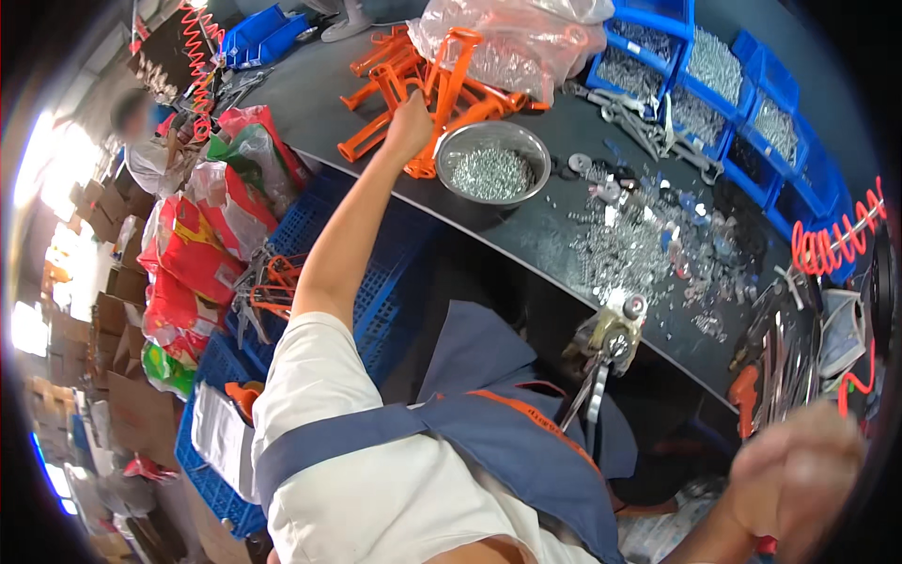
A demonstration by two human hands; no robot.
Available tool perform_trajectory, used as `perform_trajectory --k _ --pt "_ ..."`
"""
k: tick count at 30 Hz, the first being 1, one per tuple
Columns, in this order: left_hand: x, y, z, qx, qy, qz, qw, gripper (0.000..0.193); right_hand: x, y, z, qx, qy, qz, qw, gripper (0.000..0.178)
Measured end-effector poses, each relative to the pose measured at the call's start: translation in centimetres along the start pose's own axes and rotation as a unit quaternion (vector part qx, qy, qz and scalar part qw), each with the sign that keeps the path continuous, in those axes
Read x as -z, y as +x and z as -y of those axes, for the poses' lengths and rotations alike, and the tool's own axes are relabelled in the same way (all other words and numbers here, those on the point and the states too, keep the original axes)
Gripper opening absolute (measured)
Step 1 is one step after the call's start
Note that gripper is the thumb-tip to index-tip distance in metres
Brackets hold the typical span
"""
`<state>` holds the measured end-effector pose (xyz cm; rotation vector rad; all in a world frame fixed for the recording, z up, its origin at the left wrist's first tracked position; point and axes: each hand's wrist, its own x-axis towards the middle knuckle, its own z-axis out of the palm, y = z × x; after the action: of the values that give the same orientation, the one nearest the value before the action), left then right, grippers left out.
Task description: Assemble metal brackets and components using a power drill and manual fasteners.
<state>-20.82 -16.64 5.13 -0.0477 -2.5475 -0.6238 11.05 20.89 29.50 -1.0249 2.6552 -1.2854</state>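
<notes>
White shirt cloth [376, 479] fills the foreground. Orange brackets [366, 138] lie heaped on the bench [305, 108]; the left hand [411, 129], arm outstretched, touches them (its grip I cannot tell). One long bracket [454, 73] slants away, far end rightward. Bare bench shows leftward; a steel bowl [449, 171] sits near the front edge. The right hand [799, 461] is raised, blurred, grip unclear.

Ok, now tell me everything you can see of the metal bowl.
The bowl is round and open-topped, its shiny, silvery wall looking like metal. It stands upright on the dark tabletop, near the front edge, holding many small silvery pieces, too small to identify, below its rim. Orange frames lie close to its left; whether one touches it, I can't tell. The left hand is at those frames, off the bowl.
</notes>
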Motion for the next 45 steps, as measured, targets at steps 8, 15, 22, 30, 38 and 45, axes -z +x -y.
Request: perform_trajectory --k 8,15,22,30,38,45 --pt "3.2 -12.8 -20.3 -0.153 -0.276 0.166 0.934 0.029 -9.2 6.2 -18.1 -0.038 0.147 -0.263 0.953 0.067" --pt "-0.5 -18.5 -22.6 -0.166 -0.603 0.314 0.714 0.087 -9.8 5.2 -21.0 0.062 0.263 -0.359 0.893 0.042" --pt "-4.8 -22.2 -21.2 -0.147 -0.416 0.432 0.787 0.074 -11.8 1.0 -24.4 0.05 0.193 -0.267 0.943 0.051" --pt "-7.5 -23.4 -20.7 -0.22 -0.393 0.353 0.82 0.059 -11.2 -0.6 -25.0 0.091 0.105 -0.27 0.953 0.071" --pt "-5.5 -23.4 -22.4 -0.158 -0.352 0.28 0.879 0.058 -8.2 -9.3 -36.5 -0.263 0.083 -0.461 0.844 0.021" --pt "-5.5 -23.0 -21.9 -0.14 -0.362 0.337 0.858 0.059 -2.9 -5.9 -44.3 -0.265 -0.223 -0.419 0.839 0.018"
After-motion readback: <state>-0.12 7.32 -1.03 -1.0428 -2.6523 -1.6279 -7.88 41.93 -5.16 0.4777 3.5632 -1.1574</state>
